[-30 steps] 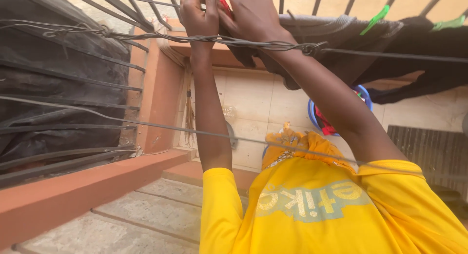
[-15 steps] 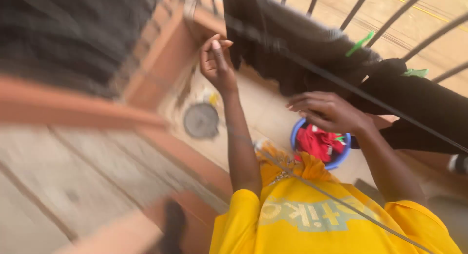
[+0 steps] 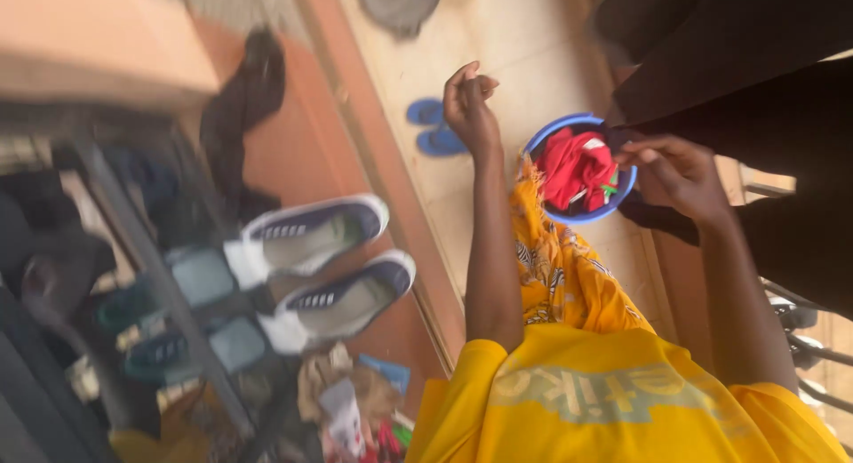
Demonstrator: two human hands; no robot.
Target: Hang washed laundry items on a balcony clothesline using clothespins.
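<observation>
My left hand point(image 3: 468, 103) hangs over the tiled floor with its fingers curled in and nothing visible in it. My right hand point(image 3: 673, 170) is beside a blue basin point(image 3: 569, 216) that holds red clothes point(image 3: 576, 165). Its fingertips pinch the lower edge of a dark garment point(image 3: 746, 63) hanging at the upper right. A yellow patterned cloth point(image 3: 555, 259) drapes down between my arms, above my yellow shirt.
Two white-and-blue sneakers point(image 3: 311, 236) point(image 3: 346, 299) lie on a rack at the left, among other shoes. Blue sandals point(image 3: 431, 125) and a round grey cover point(image 3: 400, 1) are on the floor. A black cloth point(image 3: 244, 99) lies on the orange ledge. Railing bars point(image 3: 800, 339) run at the right.
The view has swung down from the clothesline to the floor. Both hands came off the line and dropped; the right hand now sits by the basin at the dark garment's edge.
</observation>
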